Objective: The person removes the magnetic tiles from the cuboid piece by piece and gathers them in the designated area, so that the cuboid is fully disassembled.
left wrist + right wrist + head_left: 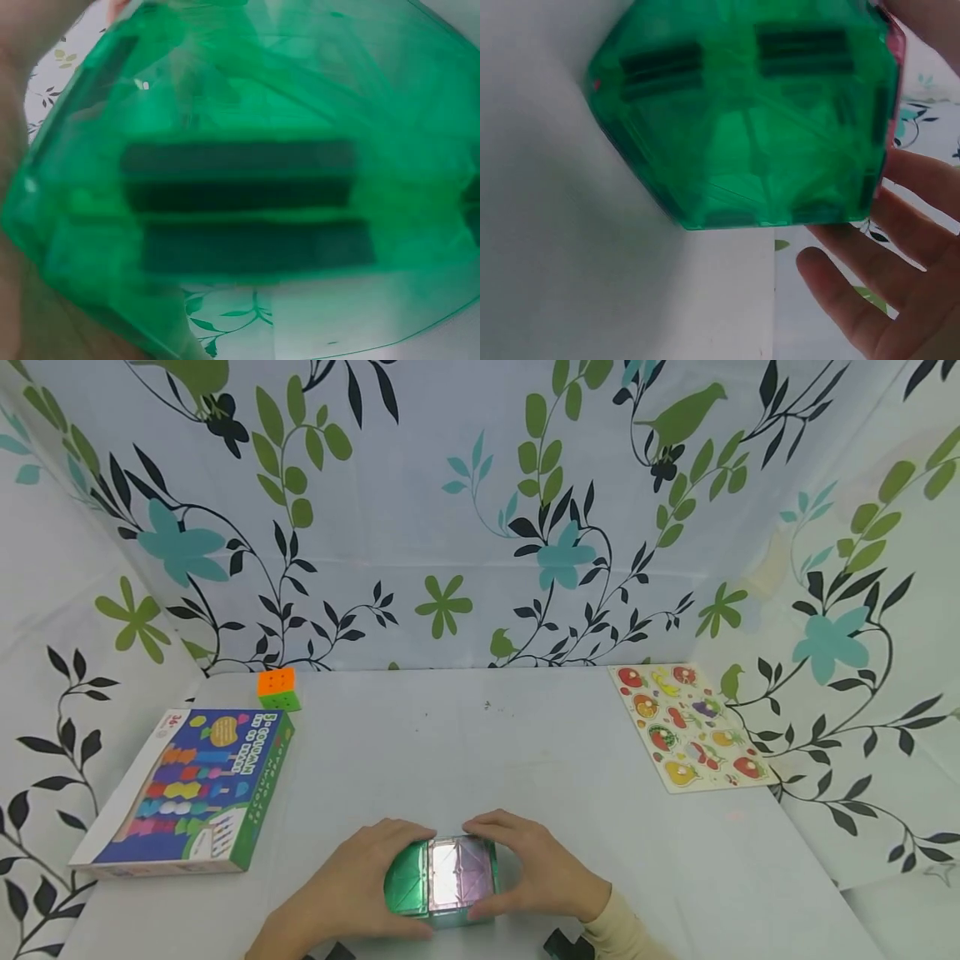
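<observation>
Nearest in the head view, the left hand curls around the green end of a translucent green-and-lilac plastic block at the near part of the white table; the right hand pinches the opposite end, seemingly steadying it from both sides. Blurred green fills the left wrist view, hiding fingertip contact. Right wrist: lower fingers fan out, perhaps for balance.

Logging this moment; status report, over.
Left grip, right grip around translucent block. Block green left, purplish right. Clear of both: game box, left; fruit sheet, right.
</observation>
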Demonstrator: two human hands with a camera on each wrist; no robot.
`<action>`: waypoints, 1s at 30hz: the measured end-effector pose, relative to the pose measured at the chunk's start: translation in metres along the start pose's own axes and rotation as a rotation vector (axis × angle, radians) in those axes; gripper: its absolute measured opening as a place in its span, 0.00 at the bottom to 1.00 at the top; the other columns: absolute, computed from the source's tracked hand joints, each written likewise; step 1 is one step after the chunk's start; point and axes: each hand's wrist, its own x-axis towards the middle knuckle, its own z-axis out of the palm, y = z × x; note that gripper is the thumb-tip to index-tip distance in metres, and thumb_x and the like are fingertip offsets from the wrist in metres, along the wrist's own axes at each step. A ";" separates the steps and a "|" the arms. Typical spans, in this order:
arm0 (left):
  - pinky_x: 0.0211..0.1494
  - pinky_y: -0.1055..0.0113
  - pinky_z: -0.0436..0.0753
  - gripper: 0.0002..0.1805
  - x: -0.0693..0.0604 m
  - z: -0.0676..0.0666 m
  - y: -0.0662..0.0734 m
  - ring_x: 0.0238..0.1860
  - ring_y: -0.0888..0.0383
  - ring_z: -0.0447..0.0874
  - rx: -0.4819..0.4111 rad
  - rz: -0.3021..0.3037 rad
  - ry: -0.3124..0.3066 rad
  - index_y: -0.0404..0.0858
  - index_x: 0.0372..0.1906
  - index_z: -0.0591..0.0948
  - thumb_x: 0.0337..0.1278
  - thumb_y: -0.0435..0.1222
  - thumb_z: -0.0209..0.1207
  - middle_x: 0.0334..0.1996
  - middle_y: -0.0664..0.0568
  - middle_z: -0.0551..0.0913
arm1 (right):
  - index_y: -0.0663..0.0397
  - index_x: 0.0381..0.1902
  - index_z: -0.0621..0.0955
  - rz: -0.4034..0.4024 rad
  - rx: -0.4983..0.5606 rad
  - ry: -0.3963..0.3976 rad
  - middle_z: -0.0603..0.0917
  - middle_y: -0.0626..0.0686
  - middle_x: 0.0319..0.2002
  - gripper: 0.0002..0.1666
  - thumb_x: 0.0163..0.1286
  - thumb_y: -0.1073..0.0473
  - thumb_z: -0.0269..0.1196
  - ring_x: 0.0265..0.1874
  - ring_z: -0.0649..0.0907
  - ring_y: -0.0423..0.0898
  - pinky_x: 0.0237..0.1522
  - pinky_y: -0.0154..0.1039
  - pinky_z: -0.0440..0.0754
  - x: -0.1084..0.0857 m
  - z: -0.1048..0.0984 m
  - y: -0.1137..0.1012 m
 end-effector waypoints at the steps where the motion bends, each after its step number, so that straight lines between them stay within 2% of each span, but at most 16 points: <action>1: 0.55 0.58 0.84 0.53 0.000 0.001 0.000 0.55 0.64 0.79 0.009 0.006 0.000 0.50 0.65 0.77 0.28 0.72 0.74 0.57 0.69 0.81 | 0.41 0.70 0.75 -0.009 -0.007 0.002 0.79 0.42 0.64 0.50 0.53 0.33 0.77 0.63 0.80 0.40 0.65 0.44 0.82 0.000 0.002 -0.001; 6: 0.54 0.60 0.85 0.51 -0.001 0.002 -0.001 0.53 0.66 0.80 0.008 0.000 -0.018 0.48 0.64 0.78 0.31 0.71 0.74 0.55 0.68 0.82 | 0.44 0.67 0.79 -0.027 -0.025 0.032 0.82 0.40 0.62 0.47 0.53 0.33 0.77 0.61 0.81 0.39 0.62 0.43 0.84 0.001 0.007 -0.004; 13: 0.50 0.66 0.84 0.49 -0.001 0.002 0.000 0.48 0.70 0.78 -0.035 -0.033 -0.028 0.48 0.61 0.78 0.31 0.68 0.76 0.52 0.68 0.82 | 0.43 0.64 0.82 -0.056 -0.082 0.082 0.83 0.38 0.61 0.44 0.51 0.34 0.79 0.61 0.81 0.39 0.61 0.44 0.84 0.001 0.008 -0.005; 17: 0.50 0.67 0.84 0.48 0.000 0.001 0.000 0.47 0.71 0.78 -0.037 -0.038 -0.026 0.50 0.61 0.79 0.30 0.69 0.76 0.51 0.69 0.83 | 0.43 0.62 0.84 -0.071 -0.111 0.104 0.84 0.37 0.58 0.44 0.48 0.34 0.80 0.59 0.83 0.36 0.59 0.41 0.83 0.002 0.008 -0.004; 25: 0.51 0.66 0.84 0.49 -0.002 0.000 0.000 0.48 0.70 0.78 -0.043 -0.050 -0.038 0.50 0.61 0.79 0.29 0.71 0.75 0.52 0.70 0.83 | 0.46 0.59 0.85 -0.199 -0.163 0.182 0.88 0.42 0.54 0.42 0.46 0.37 0.81 0.51 0.84 0.36 0.50 0.30 0.79 0.004 0.011 -0.001; 30: 0.50 0.67 0.84 0.49 -0.001 0.001 -0.001 0.48 0.70 0.77 -0.044 -0.050 -0.040 0.51 0.60 0.79 0.29 0.71 0.75 0.52 0.70 0.83 | 0.47 0.57 0.85 -0.235 -0.180 0.227 0.88 0.43 0.52 0.42 0.43 0.39 0.82 0.50 0.84 0.37 0.49 0.30 0.79 0.004 0.014 0.000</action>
